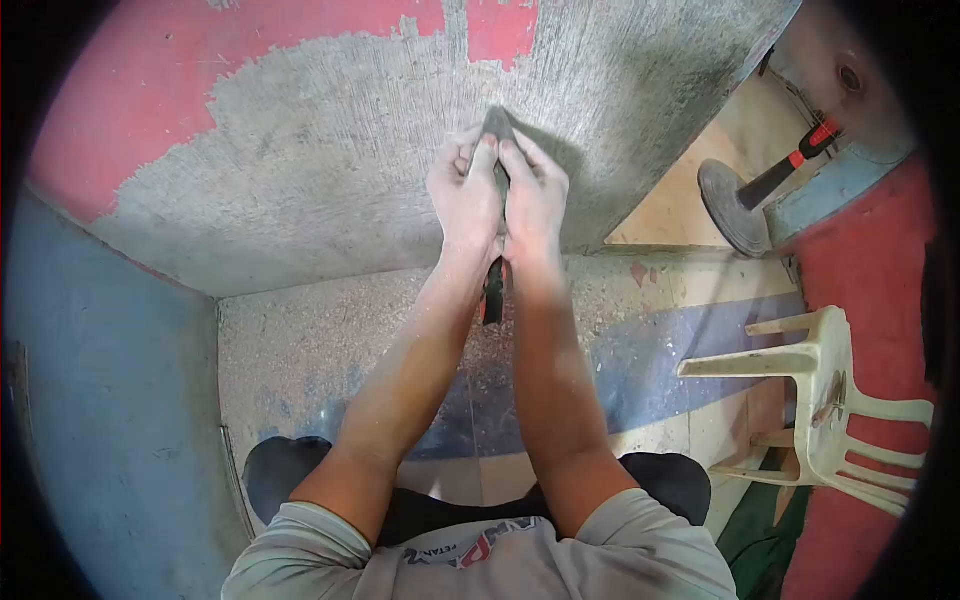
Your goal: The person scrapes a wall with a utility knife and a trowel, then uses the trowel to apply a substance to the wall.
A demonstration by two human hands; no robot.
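Note:
Both my hands are closed together around what looks like a paint scraper (pixel 497 122), its dark grey end pointing up at the bare grey wall (pixel 330 130). My left hand (pixel 468 190) grips it from the left, thumb laid along it. My right hand (pixel 534 195) wraps it from the right, thumb beside the other. White dust coats both hands and forearms. A black and orange handle (pixel 493 295) shows below my wrists; whether it joins the grey end is hidden. Ragged pink paint (pixel 130 110) borders the bare patch.
Paint flakes and dust litter the floor (pixel 330 340). A blue wall (pixel 110 350) stands close on my left. To the right are a tipped plastic chair (pixel 825 400) and a round grey disc (pixel 735 215) with a red and black handle.

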